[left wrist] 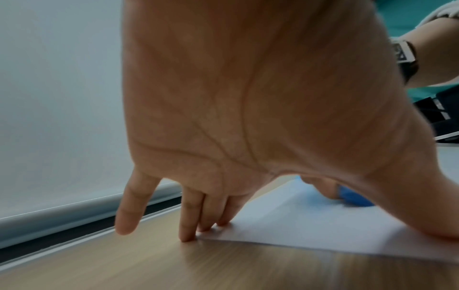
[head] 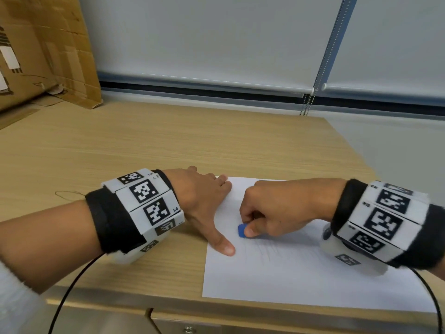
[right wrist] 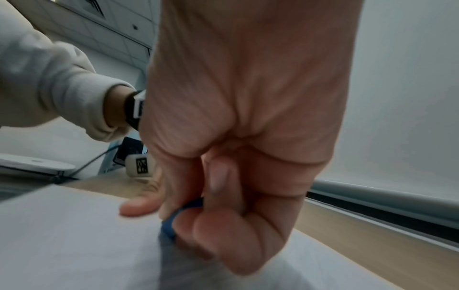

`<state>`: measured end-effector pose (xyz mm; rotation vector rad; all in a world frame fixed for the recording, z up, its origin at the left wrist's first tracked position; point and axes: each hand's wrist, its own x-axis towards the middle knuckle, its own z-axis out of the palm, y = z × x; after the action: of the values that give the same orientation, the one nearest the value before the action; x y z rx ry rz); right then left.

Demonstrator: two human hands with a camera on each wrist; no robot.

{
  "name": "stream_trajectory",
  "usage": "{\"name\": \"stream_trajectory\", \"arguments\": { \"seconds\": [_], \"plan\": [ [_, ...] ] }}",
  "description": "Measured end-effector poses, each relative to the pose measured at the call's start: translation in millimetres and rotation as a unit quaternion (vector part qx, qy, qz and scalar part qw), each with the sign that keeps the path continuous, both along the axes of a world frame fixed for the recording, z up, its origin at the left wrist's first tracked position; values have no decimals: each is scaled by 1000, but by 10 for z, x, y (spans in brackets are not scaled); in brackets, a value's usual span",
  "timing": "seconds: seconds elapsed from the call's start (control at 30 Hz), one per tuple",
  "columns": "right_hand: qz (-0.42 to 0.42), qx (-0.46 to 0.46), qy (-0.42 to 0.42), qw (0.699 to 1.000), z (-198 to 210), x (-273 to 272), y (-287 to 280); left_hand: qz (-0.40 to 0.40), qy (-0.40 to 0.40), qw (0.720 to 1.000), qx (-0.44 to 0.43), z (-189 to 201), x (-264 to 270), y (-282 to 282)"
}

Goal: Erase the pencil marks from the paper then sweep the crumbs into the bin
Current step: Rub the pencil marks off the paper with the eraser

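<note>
A white sheet of paper (head: 301, 273) lies on the wooden table (head: 144, 145) near its front edge, with faint grey pencil marks (head: 267, 251) across its middle. My right hand (head: 272, 210) pinches a small blue eraser (head: 241, 230) between thumb and curled fingers and holds it down on the sheet. In the right wrist view the eraser (right wrist: 171, 223) shows as a blue sliver under the fingers. My left hand (head: 207, 201) lies spread, fingertips on the paper's far left corner and thumb on its left edge. The left wrist view shows those fingertips (left wrist: 198, 229) on the paper (left wrist: 310, 229). No bin is in view.
A large cardboard box (head: 45, 51) leans at the table's back left. White roller blinds (head: 216, 39) with a bead chain (head: 320, 68) hang behind the table. A thin black cable (head: 69, 292) runs from my left wrist over the front edge, above a drawer front (head: 187, 326).
</note>
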<state>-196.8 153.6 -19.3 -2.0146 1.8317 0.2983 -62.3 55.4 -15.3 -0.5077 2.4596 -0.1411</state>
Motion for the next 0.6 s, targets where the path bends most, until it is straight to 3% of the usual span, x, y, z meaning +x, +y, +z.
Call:
{"name": "stream_trajectory", "arguments": {
  "seconds": [0.1,0.23,0.4,0.6],
  "plan": [
    [-4,20,-11,1000,47,10,-27,-1,18,1000,15,-13,22,-10],
    [-33,-25,-30,999,37,1,-20,2,19,1000,17,-13,20,-25],
    [4,39,-47,998,1,116,172,4,-1,1000,7,-28,-16,-18],
    [-36,-9,-46,998,24,91,145,11,-23,1000,-3,11,-56,24]
  ]
}}
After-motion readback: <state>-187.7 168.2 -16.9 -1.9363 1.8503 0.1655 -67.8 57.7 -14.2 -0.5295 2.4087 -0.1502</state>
